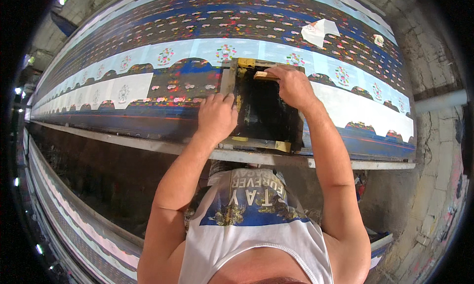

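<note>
A dark printing screen in a frame (261,111), smeared black inside with yellow tape at its edges, lies on the long printing table (182,131). My right hand (295,89) is closed on a wooden squeegee (264,75) near the screen's upper end. My left hand (217,116) grips the screen's left side with curled fingers. Rows of pale blue and white cut pieces (342,76) with small printed motifs lie on either side and beyond the screen.
Loose white pieces (318,33) lie farther back on the table. Its near rail (360,163) runs below my arms. A second long table with strips (89,237) is at lower left. A pale pipe (439,101) and cracked concrete flooring (432,195) are at the right.
</note>
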`<action>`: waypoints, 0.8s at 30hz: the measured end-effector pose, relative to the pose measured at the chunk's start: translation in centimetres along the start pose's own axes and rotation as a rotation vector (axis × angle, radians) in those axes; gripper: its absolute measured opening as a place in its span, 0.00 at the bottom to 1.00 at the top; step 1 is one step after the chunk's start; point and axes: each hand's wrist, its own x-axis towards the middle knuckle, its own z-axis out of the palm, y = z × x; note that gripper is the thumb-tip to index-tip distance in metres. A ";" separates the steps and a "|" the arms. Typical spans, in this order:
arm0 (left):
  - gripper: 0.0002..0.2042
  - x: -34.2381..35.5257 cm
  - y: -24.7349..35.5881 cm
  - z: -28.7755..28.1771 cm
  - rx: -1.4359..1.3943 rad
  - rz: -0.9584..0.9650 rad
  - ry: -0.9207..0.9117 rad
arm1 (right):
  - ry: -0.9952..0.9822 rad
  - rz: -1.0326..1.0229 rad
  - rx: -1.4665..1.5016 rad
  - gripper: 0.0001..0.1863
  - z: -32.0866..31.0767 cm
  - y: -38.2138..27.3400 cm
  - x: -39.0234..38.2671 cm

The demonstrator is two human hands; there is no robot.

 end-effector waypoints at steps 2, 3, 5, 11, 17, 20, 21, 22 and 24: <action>0.20 0.4 0.2 -0.6 0.012 -0.019 -0.035 | -0.033 -0.009 0.045 0.27 0.1 0.2 -0.3; 0.20 0.3 0.3 -0.5 0.023 -0.019 -0.041 | -0.056 -0.005 0.069 0.28 0.4 0.3 -0.9; 0.19 0.3 0.3 -0.7 0.034 -0.016 -0.049 | -0.033 -0.062 0.010 0.28 1.1 -0.1 -1.6; 0.20 -0.3 -0.3 0.6 0.005 0.036 0.049 | -0.051 -0.088 -0.020 0.27 0.9 -3.4 -5.9; 0.24 -0.8 -0.9 0.8 -0.060 0.053 0.026 | -0.089 -0.077 -0.027 0.24 0.2 -7.3 -10.8; 0.28 -1.5 -1.4 1.6 -0.123 0.073 0.086 | -0.050 -0.063 -0.019 0.23 0.5 -8.9 -12.3; 0.29 -1.7 -1.6 2.2 -0.146 0.075 0.109 | -0.044 -0.055 -0.017 0.23 0.6 -9.3 -12.8; 0.30 -2.0 -1.8 2.7 -0.171 0.077 0.132 | -0.043 -0.048 -0.025 0.25 0.6 -9.7 -13.1; 0.31 -2.4 -1.8 3.5 -0.286 -0.003 0.078 | -0.077 -0.025 -0.006 0.26 0.9 -9.8 -13.8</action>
